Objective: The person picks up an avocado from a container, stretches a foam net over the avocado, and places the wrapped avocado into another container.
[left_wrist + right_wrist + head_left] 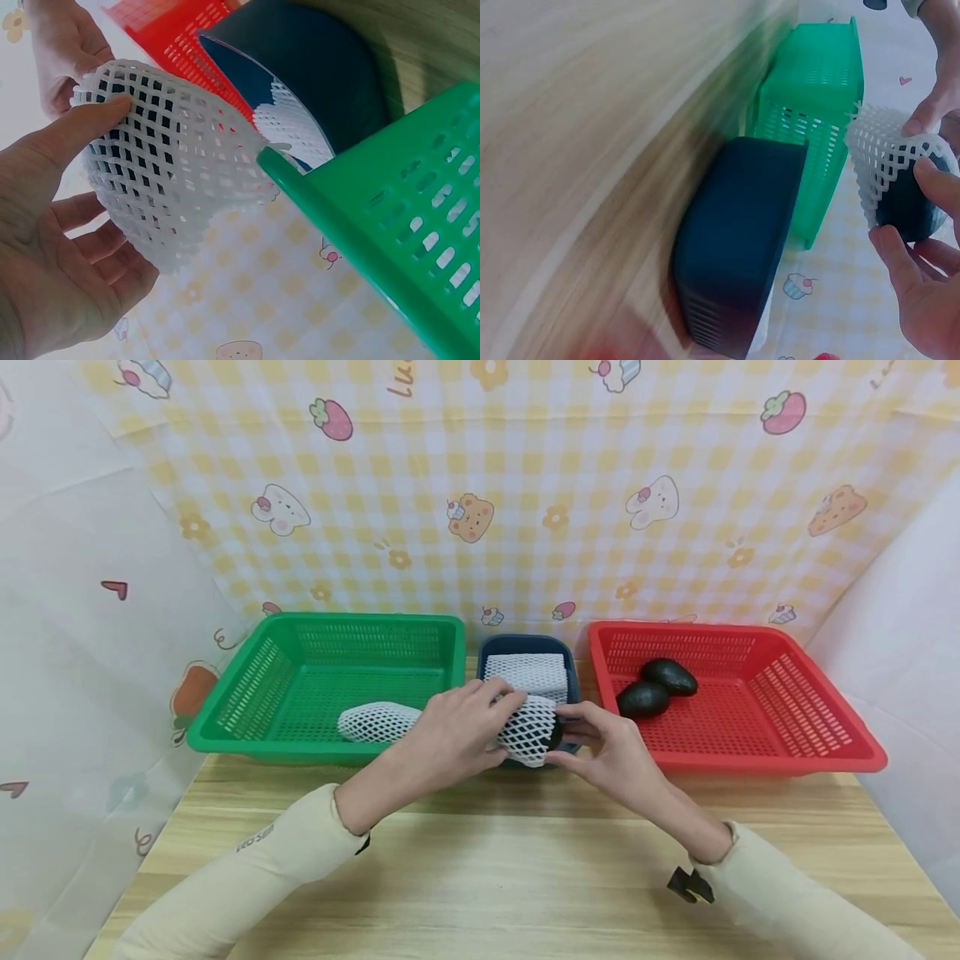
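Observation:
A dark avocado (pixel 907 199) sits partly inside a white foam net sleeve (pixel 528 732), held above the front of a small dark blue bin (pixel 517 643). My left hand (pixel 461 727) grips the sleeve around the fruit, its thumb pressed on the mesh in the left wrist view. From the other side, my right hand (pixel 611 749) pinches the avocado's bare end between thumb and fingers. The sleeve's far end (pixel 240 161) hangs loose past the fruit in the left wrist view. More folded net sleeves (pixel 528 672) lie in the blue bin.
On the left stands a green basket (pixel 217 714) holding a net-wrapped item (pixel 377 722). The red basket (pixel 817 760) on the right contains two dark avocados (pixel 669 677). All three containers stand on a wooden table (pixel 487 877) before a checked cloth (pixel 525 527).

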Demonstrator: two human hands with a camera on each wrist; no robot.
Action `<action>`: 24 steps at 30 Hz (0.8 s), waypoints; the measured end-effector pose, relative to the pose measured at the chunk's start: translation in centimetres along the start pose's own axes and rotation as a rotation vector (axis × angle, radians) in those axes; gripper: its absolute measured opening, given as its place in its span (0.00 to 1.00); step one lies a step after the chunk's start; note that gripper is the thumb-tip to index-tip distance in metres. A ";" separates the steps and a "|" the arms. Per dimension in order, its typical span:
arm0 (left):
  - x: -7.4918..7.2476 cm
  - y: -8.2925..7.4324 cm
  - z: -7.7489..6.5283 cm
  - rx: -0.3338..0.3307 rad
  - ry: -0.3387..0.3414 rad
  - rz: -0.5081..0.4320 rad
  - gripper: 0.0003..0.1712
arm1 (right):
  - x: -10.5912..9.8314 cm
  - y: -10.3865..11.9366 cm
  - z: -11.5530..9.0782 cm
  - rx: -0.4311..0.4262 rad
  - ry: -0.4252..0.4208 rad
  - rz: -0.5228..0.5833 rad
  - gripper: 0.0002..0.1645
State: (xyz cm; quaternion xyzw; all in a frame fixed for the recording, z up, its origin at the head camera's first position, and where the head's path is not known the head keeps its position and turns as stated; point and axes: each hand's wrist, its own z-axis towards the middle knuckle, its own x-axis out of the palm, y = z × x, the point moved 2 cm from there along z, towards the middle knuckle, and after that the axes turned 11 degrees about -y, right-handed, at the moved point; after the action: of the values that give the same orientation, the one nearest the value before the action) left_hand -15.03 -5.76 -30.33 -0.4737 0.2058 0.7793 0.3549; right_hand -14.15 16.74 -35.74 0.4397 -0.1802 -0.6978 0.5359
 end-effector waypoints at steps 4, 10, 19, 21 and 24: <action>0.2 -0.1 0.0 -0.003 0.001 -0.013 0.38 | 0.2 -0.1 0.0 -0.001 0.004 0.018 0.36; 0.4 -0.2 -0.1 -0.003 0.013 -0.025 0.40 | 0.4 0.0 -0.1 -0.014 -0.012 -0.012 0.34; 0.4 -0.4 0.0 -0.013 -0.003 -0.047 0.42 | 0.9 0.2 -0.2 -0.013 -0.066 0.006 0.33; 0.4 -0.5 0.0 -0.012 -0.007 -0.052 0.42 | 1.1 0.1 -0.3 -0.012 -0.080 -0.001 0.33; 0.4 -0.7 0.0 -0.008 -0.013 -0.056 0.41 | 1.5 0.1 -0.3 -0.011 -0.090 -0.006 0.32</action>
State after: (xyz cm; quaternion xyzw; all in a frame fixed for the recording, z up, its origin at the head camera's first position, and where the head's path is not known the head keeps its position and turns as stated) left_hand -14.61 -5.11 -30.64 -0.4758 0.1869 0.7729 0.3758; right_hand -13.89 15.46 -36.48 0.4055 -0.1989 -0.7194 0.5276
